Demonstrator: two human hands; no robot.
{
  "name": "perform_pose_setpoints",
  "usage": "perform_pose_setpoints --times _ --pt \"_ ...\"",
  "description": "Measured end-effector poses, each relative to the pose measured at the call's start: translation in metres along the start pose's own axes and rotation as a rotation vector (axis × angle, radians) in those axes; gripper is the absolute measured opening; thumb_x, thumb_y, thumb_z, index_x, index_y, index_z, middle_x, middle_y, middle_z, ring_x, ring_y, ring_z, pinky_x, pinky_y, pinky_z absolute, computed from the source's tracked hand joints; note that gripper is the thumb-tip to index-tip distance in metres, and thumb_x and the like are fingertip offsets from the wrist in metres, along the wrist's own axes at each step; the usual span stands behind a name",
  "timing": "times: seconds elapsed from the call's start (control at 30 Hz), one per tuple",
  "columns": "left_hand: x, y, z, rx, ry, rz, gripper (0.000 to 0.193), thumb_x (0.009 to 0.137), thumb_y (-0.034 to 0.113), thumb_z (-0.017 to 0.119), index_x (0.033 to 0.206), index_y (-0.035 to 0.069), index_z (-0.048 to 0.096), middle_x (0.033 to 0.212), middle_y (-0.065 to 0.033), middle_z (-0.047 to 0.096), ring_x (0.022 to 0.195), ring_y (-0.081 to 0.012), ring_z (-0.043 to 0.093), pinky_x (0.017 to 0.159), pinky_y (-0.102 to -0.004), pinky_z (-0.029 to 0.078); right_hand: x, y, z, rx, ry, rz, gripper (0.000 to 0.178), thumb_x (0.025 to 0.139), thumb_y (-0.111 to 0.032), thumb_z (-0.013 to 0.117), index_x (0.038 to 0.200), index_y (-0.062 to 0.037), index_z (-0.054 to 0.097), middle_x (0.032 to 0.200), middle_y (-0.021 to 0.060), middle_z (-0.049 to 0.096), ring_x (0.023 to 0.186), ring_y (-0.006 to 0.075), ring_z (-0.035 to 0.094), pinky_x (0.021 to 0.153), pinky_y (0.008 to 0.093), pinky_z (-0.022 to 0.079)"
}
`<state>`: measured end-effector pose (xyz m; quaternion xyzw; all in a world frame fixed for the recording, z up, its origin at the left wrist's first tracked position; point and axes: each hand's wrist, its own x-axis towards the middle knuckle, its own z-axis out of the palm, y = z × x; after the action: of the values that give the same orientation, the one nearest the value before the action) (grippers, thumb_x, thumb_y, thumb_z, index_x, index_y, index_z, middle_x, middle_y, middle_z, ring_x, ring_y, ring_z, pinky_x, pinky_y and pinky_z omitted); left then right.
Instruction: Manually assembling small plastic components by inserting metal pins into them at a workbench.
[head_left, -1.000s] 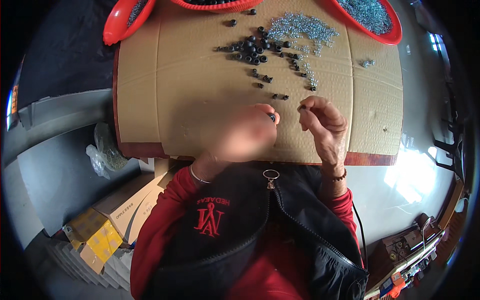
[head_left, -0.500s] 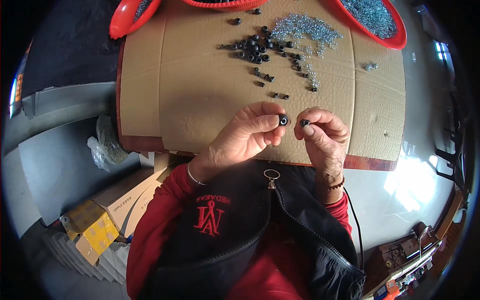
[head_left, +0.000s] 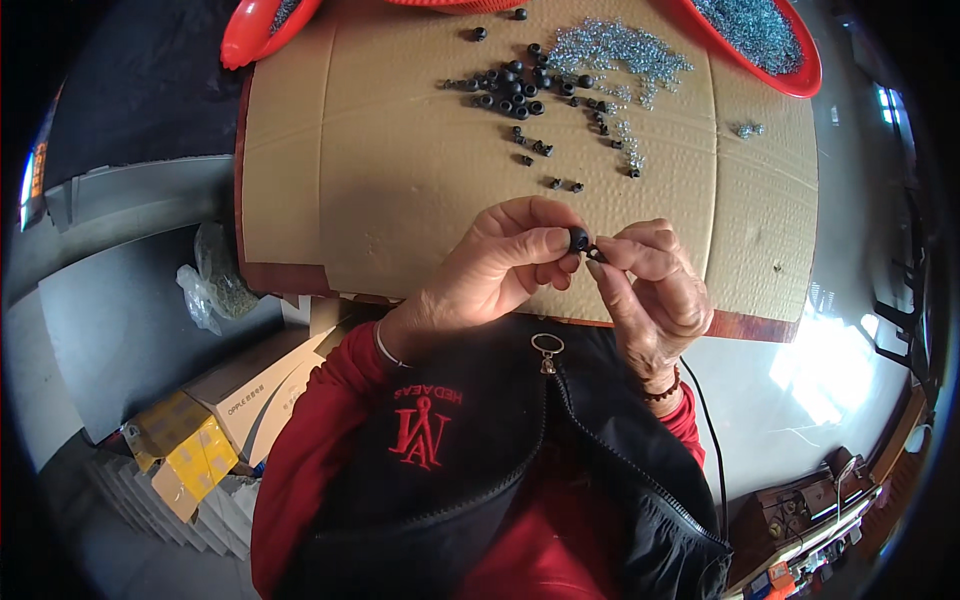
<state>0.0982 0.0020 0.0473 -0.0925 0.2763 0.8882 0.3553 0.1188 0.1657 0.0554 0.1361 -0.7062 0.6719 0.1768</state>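
Note:
Between thumb and fingers, my left hand [head_left: 500, 250] pinches a black bead-like ball [head_left: 578, 239] with a hole in it. My right hand [head_left: 655, 285] pinches a small black plastic part [head_left: 596, 254] right beside the ball's opening; whether the two touch I cannot tell. Both hands are above the near edge of a cardboard sheet [head_left: 400, 150]. Farther off on the cardboard lies a cluster of similar black balls [head_left: 515, 88], with several small black parts [head_left: 541, 148] scattered nearer. Beside them spreads a heap of tiny shiny metal pieces [head_left: 620, 55], apparently springs.
A red basket [head_left: 812, 75] of the shiny pieces stands at the far right, another red basket [head_left: 238, 40] at the far left, and a third red rim [head_left: 470, 5] at the back. Cardboard boxes [head_left: 255, 385] and a plastic bag [head_left: 215, 285] are at the left.
The right hand has moved left and its small black part now comes up against or close by the ball. The left hand has shifted slightly right and turned the ball.

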Motion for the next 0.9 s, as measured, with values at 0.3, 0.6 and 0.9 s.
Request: perform_pose_setpoints --times 0.3,0.6,0.9 --pt "-0.003 0.002 0.003 0.158 0.053 0.069 0.014 0.082 0.007 0.06 0.095 0.002 0.058 0.081 -0.0054 0.061 0.072 -0.0136 0.059 0.063 -0.0263 0.049 0.001 0.0 0.002 -0.185 0.012 0.005 0.024 0.058 0.009 0.069 0.078 -0.0012 0.061 0.07 0.0082 0.058 0.064 0.0199 0.055 0.056 0.028 0.044" --pt "-0.007 0.016 -0.001 0.471 0.026 0.102 0.021 0.077 0.005 0.064 0.096 0.0 0.056 0.086 -0.0094 0.061 0.07 -0.0125 0.057 0.06 -0.0252 0.049 -0.003 0.011 -0.001 0.272 -0.132 0.278 0.014 0.067 0.004 0.067 0.079 -0.0002 0.061 0.075 0.0059 0.057 0.065 0.0135 0.053 0.059 0.0252 0.043" --pt "-0.003 0.037 0.008 0.634 0.04 -0.088 0.049 0.068 0.008 0.073 0.11 -0.001 0.049 0.083 -0.0081 0.062 0.071 -0.0106 0.059 0.057 -0.0219 0.05 0.016 0.016 -0.014 0.327 -0.502 0.47 0.029 0.064 -0.011 0.075 0.089 0.0013 0.065 0.073 0.0033 0.054 0.067 0.0113 0.05 0.061 0.0245 0.042"
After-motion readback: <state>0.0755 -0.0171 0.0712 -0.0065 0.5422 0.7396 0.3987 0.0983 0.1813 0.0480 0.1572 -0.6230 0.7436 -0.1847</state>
